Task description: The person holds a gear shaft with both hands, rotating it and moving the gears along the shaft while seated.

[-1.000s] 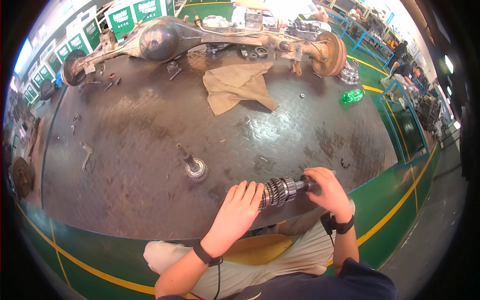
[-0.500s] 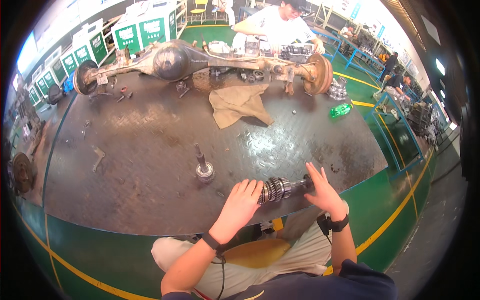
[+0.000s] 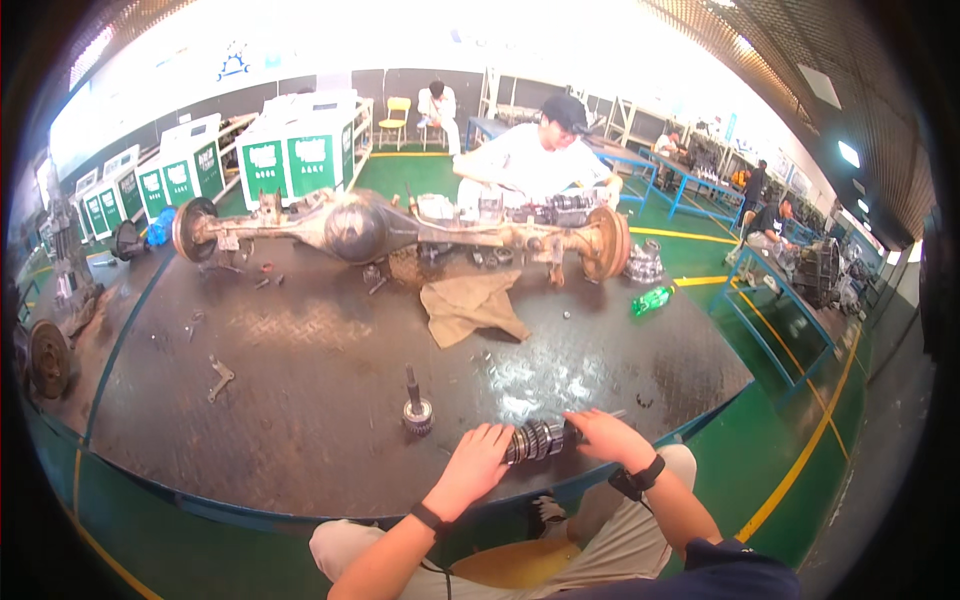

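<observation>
A steel gear shaft with several toothed gears lies along the near edge of the metal table. My left hand is closed over its left end, fingers together and curled across the gears. From the right, my right hand lies over the shaft just past the gears, its fingers bent round it; the thumb side is partly hidden. A thin end of the shaft pokes out beyond those fingers. Left of my hands, a shorter shaft with one gear stands upright on the tabletop.
Across the back of the table lies a rusty axle housing. In front of it are a brown cloth, a green bottle and a metal bracket. A person in white works behind the axle.
My view has tilted up, so the table sits lower. My right hand has moved left from the shaft's far end, closer to the gears, and its spread fingers have come down on the shaft.
</observation>
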`<state>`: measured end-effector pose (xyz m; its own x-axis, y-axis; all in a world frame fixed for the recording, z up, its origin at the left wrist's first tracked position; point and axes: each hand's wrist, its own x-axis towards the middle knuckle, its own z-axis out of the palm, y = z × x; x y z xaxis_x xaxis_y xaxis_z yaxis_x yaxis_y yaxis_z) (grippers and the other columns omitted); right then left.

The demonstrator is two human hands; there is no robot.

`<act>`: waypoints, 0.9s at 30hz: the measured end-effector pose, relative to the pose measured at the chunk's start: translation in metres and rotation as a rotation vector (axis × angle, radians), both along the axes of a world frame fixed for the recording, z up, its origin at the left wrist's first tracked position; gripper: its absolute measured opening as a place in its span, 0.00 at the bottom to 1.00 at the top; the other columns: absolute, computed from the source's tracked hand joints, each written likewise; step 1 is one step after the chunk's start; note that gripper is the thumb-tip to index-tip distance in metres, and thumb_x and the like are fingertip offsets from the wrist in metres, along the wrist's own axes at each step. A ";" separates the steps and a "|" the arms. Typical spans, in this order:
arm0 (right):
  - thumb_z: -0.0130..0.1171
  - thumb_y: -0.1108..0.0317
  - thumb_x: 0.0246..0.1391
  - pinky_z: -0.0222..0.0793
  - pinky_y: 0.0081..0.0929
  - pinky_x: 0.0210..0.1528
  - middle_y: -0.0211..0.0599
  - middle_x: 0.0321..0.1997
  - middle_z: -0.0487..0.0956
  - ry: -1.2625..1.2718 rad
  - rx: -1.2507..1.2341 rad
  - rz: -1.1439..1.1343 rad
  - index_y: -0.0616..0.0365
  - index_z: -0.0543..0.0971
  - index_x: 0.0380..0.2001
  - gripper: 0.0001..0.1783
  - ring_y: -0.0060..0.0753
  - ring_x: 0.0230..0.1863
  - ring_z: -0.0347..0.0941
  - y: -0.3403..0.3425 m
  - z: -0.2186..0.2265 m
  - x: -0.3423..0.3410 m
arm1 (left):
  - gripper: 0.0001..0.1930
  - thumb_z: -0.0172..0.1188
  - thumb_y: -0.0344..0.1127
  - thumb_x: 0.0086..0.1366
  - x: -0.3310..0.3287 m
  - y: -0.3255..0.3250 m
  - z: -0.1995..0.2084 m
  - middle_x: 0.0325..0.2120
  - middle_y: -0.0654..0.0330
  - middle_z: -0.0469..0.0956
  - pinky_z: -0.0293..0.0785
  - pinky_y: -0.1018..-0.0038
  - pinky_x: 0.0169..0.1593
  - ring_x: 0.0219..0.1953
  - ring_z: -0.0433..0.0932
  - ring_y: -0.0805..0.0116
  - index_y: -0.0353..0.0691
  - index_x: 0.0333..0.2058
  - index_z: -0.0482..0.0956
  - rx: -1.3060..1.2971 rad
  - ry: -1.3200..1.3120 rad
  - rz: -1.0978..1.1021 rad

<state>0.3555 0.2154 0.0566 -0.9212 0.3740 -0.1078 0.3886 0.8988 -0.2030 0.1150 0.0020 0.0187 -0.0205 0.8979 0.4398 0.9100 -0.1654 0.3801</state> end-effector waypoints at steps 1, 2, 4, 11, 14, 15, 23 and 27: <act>0.70 0.68 0.50 0.72 0.51 0.67 0.54 0.58 0.82 -0.010 -0.003 -0.009 0.60 0.67 0.73 0.46 0.56 0.62 0.77 0.002 -0.002 -0.003 | 0.38 0.76 0.34 0.56 -0.001 0.000 0.000 0.59 0.50 0.77 0.72 0.56 0.66 0.63 0.74 0.48 0.35 0.65 0.73 -0.008 -0.009 -0.010; 0.71 0.68 0.49 0.74 0.51 0.63 0.55 0.56 0.82 -0.017 -0.024 0.006 0.60 0.67 0.73 0.46 0.57 0.59 0.79 0.004 -0.003 -0.004 | 0.38 0.75 0.34 0.56 -0.002 -0.001 -0.001 0.60 0.50 0.77 0.72 0.55 0.66 0.64 0.74 0.48 0.35 0.66 0.72 0.021 -0.015 -0.018; 0.72 0.66 0.49 0.76 0.52 0.59 0.58 0.55 0.83 -0.023 -0.086 0.017 0.61 0.66 0.73 0.47 0.63 0.56 0.80 0.010 -0.003 -0.009 | 0.39 0.74 0.33 0.56 -0.005 -0.003 0.001 0.61 0.46 0.76 0.71 0.55 0.67 0.64 0.74 0.46 0.34 0.67 0.71 -0.022 -0.026 -0.050; 0.67 0.53 0.61 0.77 0.50 0.56 0.56 0.50 0.85 -0.068 -0.234 -0.007 0.58 0.74 0.67 0.35 0.62 0.53 0.82 0.030 0.006 -0.007 | 0.42 0.74 0.32 0.58 -0.015 -0.006 0.008 0.65 0.42 0.72 0.70 0.55 0.70 0.67 0.72 0.41 0.37 0.71 0.69 -0.077 -0.140 -0.113; 0.63 0.46 0.66 0.76 0.50 0.52 0.55 0.47 0.86 -0.083 -0.290 0.017 0.59 0.77 0.63 0.32 0.61 0.50 0.82 0.037 0.009 -0.007 | 0.43 0.76 0.37 0.58 -0.019 -0.003 0.013 0.65 0.42 0.72 0.71 0.55 0.69 0.67 0.73 0.41 0.37 0.71 0.68 -0.121 -0.144 -0.090; 0.63 0.46 0.66 0.76 0.50 0.52 0.55 0.47 0.86 -0.084 -0.298 0.009 0.59 0.77 0.63 0.32 0.61 0.50 0.82 0.040 0.009 -0.007 | 0.44 0.77 0.38 0.58 -0.022 -0.002 0.015 0.65 0.42 0.73 0.71 0.55 0.69 0.66 0.73 0.41 0.37 0.71 0.69 -0.102 -0.136 -0.075; 0.62 0.52 0.66 0.77 0.50 0.55 0.51 0.53 0.84 0.019 -0.356 0.062 0.55 0.73 0.65 0.30 0.61 0.53 0.82 0.060 0.000 0.010 | 0.48 0.81 0.39 0.53 -0.024 -0.025 0.021 0.65 0.43 0.74 0.69 0.56 0.72 0.67 0.73 0.42 0.40 0.73 0.69 -0.254 -0.275 0.093; 0.65 0.56 0.63 0.75 0.49 0.59 0.49 0.55 0.83 0.094 -0.407 0.041 0.53 0.71 0.68 0.32 0.59 0.57 0.80 0.074 -0.003 0.021 | 0.44 0.77 0.32 0.57 -0.026 -0.027 0.013 0.67 0.43 0.73 0.68 0.56 0.73 0.68 0.72 0.42 0.37 0.72 0.69 -0.215 -0.296 0.108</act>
<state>0.3766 0.2898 0.0538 -0.9472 0.2815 -0.1536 0.3172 0.7523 -0.5775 0.0888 -0.0246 0.0315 -0.2181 0.9548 0.2021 0.7633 0.0379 0.6449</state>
